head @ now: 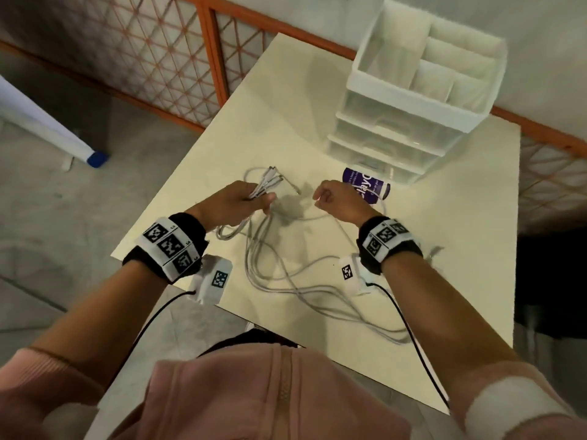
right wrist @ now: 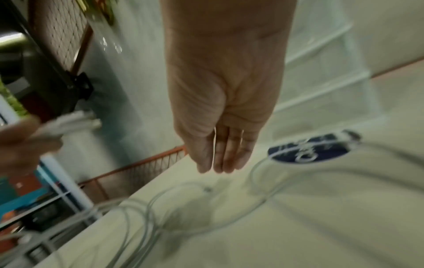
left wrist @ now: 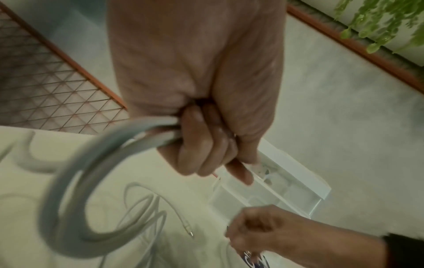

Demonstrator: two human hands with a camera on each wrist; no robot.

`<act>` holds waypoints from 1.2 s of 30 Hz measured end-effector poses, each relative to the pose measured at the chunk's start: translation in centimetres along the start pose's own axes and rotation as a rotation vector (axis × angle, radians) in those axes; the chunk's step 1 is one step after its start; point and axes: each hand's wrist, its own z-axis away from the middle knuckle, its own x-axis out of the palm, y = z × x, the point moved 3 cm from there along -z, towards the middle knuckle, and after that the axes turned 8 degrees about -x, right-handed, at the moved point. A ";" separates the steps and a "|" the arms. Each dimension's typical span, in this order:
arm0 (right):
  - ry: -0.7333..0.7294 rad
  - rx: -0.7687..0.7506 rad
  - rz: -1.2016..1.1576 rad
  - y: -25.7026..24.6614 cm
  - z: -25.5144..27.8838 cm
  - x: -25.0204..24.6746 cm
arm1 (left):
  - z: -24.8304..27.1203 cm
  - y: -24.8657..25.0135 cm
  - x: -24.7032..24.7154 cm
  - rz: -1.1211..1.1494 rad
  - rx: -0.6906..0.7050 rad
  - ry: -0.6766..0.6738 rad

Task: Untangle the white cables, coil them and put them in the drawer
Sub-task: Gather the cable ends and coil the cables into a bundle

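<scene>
The left hand (head: 236, 201) hangs above the middle of the desk (head: 460, 249) with its fingers (left wrist: 201, 145) curled tight round a bundle of the white cables (head: 286, 281); the plug ends stick out past the knuckles toward the far edge, while the rest of the bundle drops out of the fist on the near side and bends in a thick loop, seen close in the left wrist view; from there the strands trail down onto the desk and spread in loose, crossing loops toward the near edge and the near right corner. One thin strand with a small metal plug lies free on the desk between the two hands. The right hand (head: 338, 200) is held just to the right of the left one, apart from it; in the head view its fingers look loosely bent, in the right wrist view they lie straight and side by side (right wrist: 220, 154), and nothing shows in them, though blur leaves it unclear whether a thin strand touches them. A dark blue label (head: 365, 185) with white lettering lies on the desk just beyond the right hand, with a strand running by it; behind it, toward the far right corner, stands a clear drawer unit (head: 397, 131) with an open divided tray on top, its drawers pushed in as far as the head view shows.
</scene>
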 end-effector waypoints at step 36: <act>0.238 -0.214 -0.440 -7.8 5.5 -13.2 | -2.6 11.5 2.6 0.383 0.405 -0.067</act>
